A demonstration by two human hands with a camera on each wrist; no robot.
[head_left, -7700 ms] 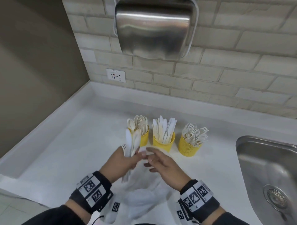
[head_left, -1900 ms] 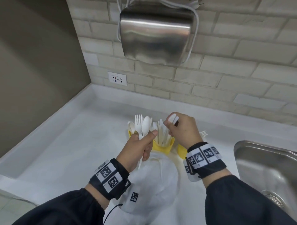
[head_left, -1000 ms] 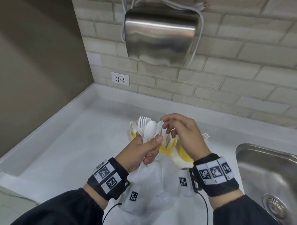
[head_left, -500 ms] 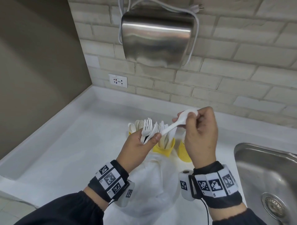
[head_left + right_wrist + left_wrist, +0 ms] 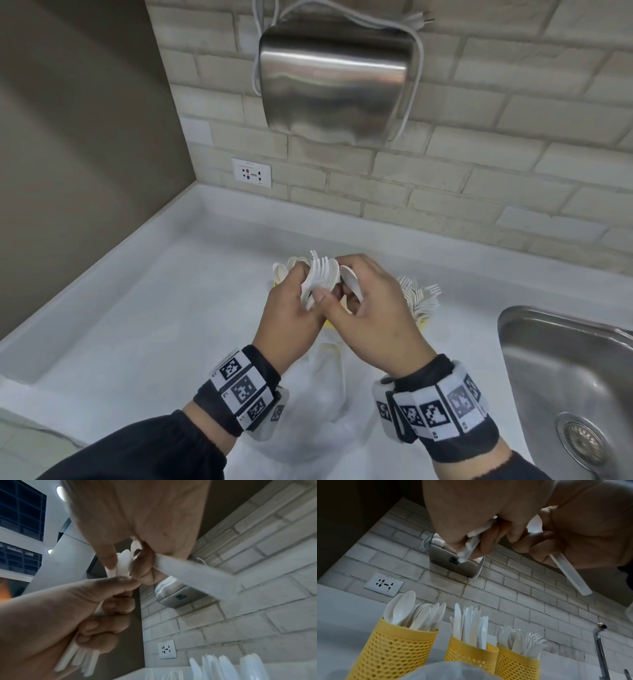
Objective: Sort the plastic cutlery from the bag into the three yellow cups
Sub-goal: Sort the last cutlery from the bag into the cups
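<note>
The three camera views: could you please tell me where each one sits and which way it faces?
Head: worn high, looking down at the counter; shows both forearms, left hand holding forks, right hand holding a spoon.
Left wrist: under the left hand, looking up along its fingers, past three yellow cups to the brick wall.
Right wrist: under the right hand, facing the left hand.
Shared: both wrist views show the wall socket and hand dryer.

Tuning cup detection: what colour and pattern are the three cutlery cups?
Yellow, with honeycomb mesh walls and solid rims: the perforated plastic cups. Clearest in the left wrist view.
</note>
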